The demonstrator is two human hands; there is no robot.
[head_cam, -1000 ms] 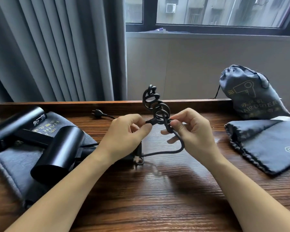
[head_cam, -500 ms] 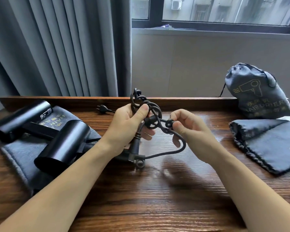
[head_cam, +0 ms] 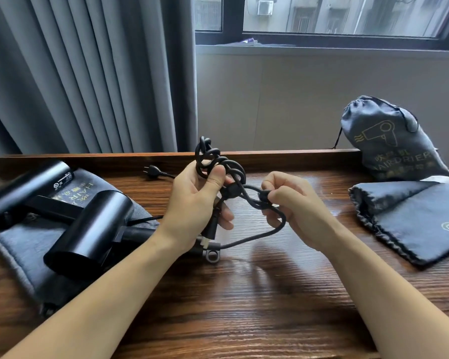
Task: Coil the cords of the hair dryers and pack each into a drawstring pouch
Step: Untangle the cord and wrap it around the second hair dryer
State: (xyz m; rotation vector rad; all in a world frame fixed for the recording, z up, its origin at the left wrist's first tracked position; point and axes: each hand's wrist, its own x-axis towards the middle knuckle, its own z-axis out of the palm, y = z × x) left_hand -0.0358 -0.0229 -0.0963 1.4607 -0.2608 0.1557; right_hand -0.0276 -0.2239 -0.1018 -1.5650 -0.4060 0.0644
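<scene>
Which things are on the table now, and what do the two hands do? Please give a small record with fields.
left hand: grips the coiled cord, thumb on the loops
right hand: pinches a loop of the same cord
near hair dryer: lies on a flat pouch, left side
far hair dryer: lies behind it, on the same pouch
loose plug: on the table, near the back edge
filled pouch: closed, stands at back right
empty pouch: lies flat at right
packing: one pouch looks filled, two dryers still out
</scene>
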